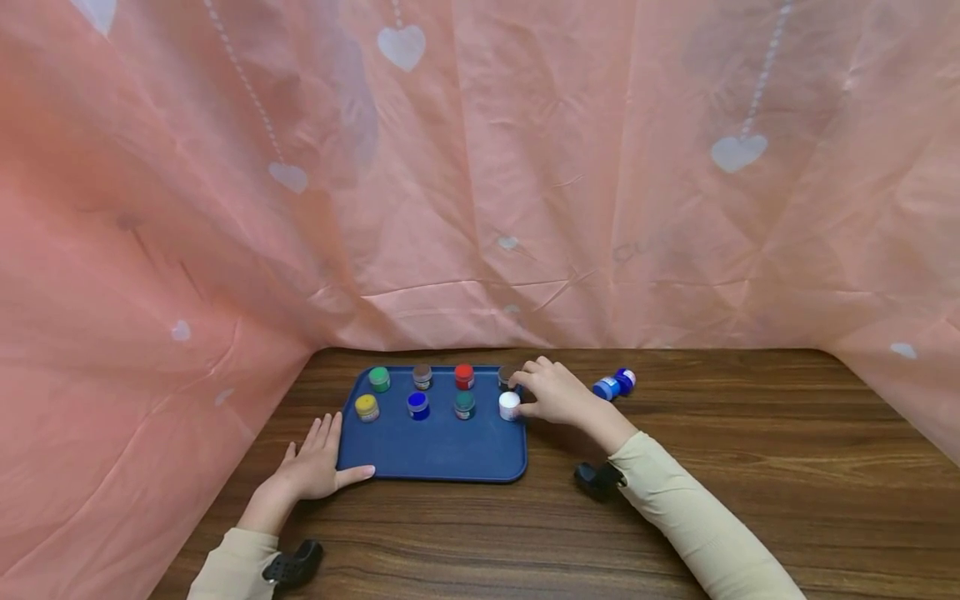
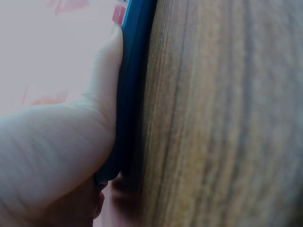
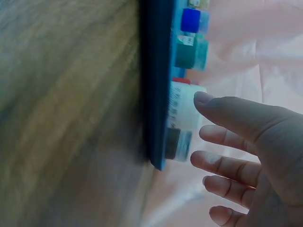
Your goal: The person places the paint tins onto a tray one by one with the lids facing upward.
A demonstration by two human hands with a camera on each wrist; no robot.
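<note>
On the brown wood-grain counter [image 1: 750, 467], a dark blue rectangular plastic tray [image 1: 438, 450] is lying flat near the left side, in front of a pink plastic curtain with white hearts [image 1: 480, 167]. The left hand [image 1: 315, 467] is resting flat on the counter with fingers straight and relaxed, grasping nothing; its thumb is pressing against the tray's near-left edge, which the left wrist view is also showing [image 2: 128, 104]. The right hand [image 1: 555, 393] is hovering at the tray's far-right corner with fingers loosely extended, released, tips touching or just beside the small white-lidded paint jar [image 1: 509, 405]; cannot tell if there is real contact. In the right wrist view the fingers [image 3: 227, 111] are sitting just beside that jar [image 3: 182, 106] without wrapping it. A brown-lidded jar [image 1: 507, 377] is standing right behind the white one, partly hidden by the hand. Six more small jars are standing upright on the tray in two rows: green lid [image 1: 379, 378], grey-brown lid [image 1: 422, 376], red lid [image 1: 464, 376] at the back; yellow lid [image 1: 367, 407], blue lid [image 1: 417, 405], teal lid [image 1: 464, 405] in front. A blue jar [image 1: 613, 385] is lying on its side on the counter, off the tray, just right of the right hand.
</note>
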